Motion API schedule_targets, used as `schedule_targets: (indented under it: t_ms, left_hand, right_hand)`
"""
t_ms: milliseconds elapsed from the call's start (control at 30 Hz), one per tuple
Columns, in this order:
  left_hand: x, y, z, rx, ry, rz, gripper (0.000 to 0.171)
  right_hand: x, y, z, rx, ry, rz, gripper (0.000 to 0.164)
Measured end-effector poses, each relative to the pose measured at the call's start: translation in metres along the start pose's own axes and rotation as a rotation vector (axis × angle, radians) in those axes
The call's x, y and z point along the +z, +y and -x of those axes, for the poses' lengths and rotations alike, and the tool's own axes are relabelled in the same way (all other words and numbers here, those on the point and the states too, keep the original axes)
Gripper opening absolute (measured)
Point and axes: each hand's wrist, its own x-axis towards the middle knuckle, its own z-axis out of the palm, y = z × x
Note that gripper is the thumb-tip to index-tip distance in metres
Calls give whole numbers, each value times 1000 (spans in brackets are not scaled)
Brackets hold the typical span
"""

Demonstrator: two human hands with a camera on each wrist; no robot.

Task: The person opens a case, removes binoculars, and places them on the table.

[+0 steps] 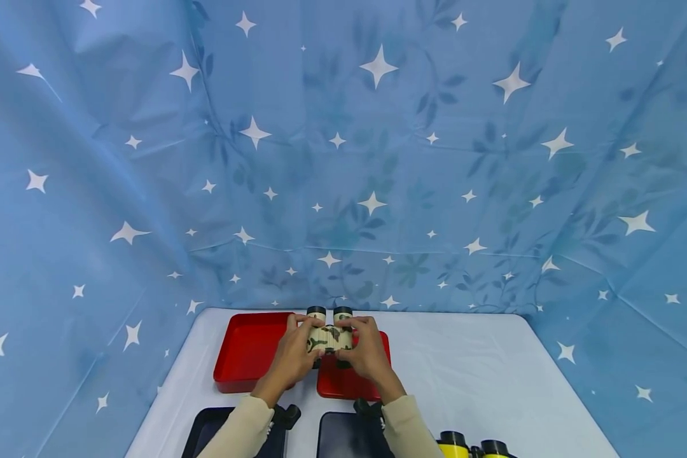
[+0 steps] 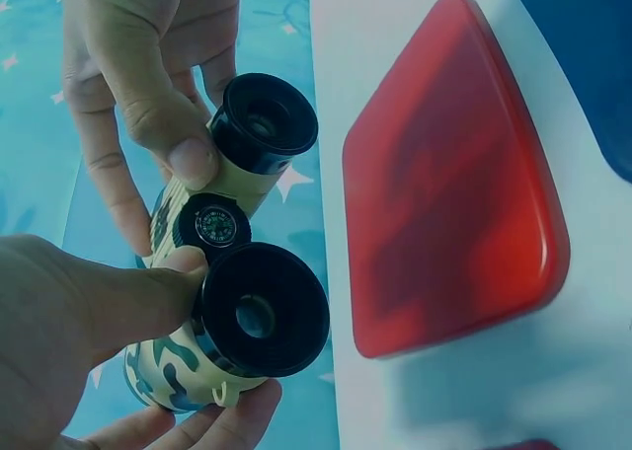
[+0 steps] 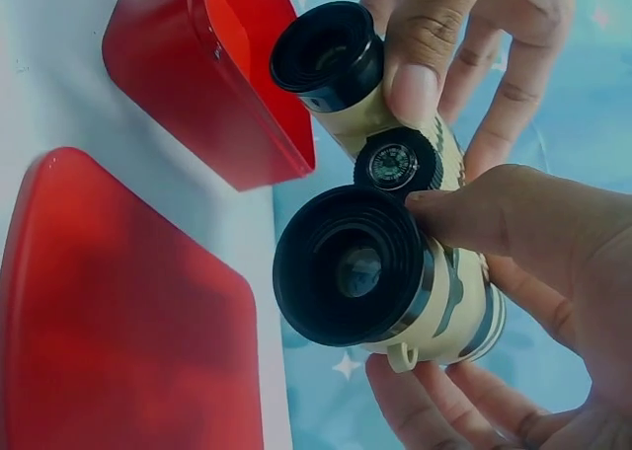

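Camouflage-patterned binoculars (image 1: 329,338) with black eyecups are held up by both hands above the far part of the table. My left hand (image 1: 293,351) grips one barrel, its thumb on the near side and its fingers around the outside. On the other barrel, my right hand (image 1: 369,348) has the same kind of grip. Between the eyepieces a small round compass dial (image 3: 392,166) shows in the right wrist view. Below the binoculars lies a red lid (image 1: 349,383), flat on the table. An open red box (image 1: 252,350) stands just left of the hands.
Two dark trays (image 1: 352,439) sit at the table's front, partly covered by the forearms. Yellow-and-black binoculars (image 1: 453,448) stand at the front right, cut off by the frame. A blue star-patterned curtain (image 1: 378,159) surrounds the white table (image 1: 464,369).
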Motion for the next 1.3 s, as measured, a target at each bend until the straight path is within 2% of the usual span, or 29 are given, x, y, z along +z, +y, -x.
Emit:
schedule_targets:
  t_ms: [500, 767, 1100, 1300]
  left_hand:
    - [12, 21, -3, 13, -49, 18, 51]
    - [19, 30, -6, 44, -65, -12, 50]
    - [24, 43, -6, 18, -101, 4, 50]
    - [32, 51, -8, 37, -108, 9, 51]
  right_hand:
    - [-23, 14, 9, -8, 40, 3, 58]
    - [-34, 19, 15, 5, 67, -6, 58]
    - [-45, 24, 24, 20, 72, 1, 58]
    - [-54, 33, 26, 46, 79, -24, 59]
